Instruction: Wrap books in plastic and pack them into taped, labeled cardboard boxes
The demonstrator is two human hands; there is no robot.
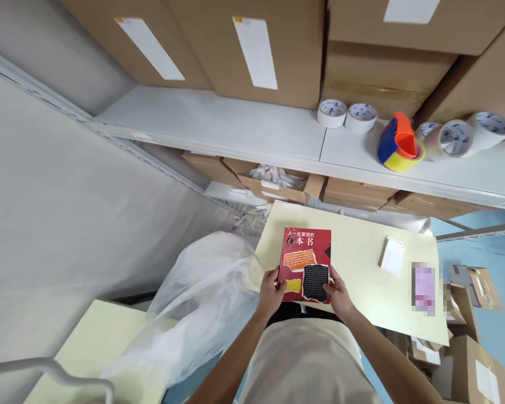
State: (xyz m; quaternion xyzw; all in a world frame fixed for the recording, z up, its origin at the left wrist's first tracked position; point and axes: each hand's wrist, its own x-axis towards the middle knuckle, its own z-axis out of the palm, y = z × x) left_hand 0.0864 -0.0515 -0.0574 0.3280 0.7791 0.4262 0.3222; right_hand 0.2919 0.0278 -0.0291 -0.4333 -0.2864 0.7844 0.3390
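Note:
A red book with white Chinese lettering and orange, yellow and black patches on its cover is held up in front of me, over the near edge of a pale yellow table. My left hand grips its lower left edge, thumb on the cover. On the lower right edge, my right hand grips it in the same way. The fingers behind the book are hidden. To the right on the table lie a small white box and a blurred pinkish-purple item.
A grey shelf beyond the table bears large cardboard boxes, several tape rolls and a tape dispenser. Clear plastic sheeting hangs at the left. Open cartons stand on the floor at right.

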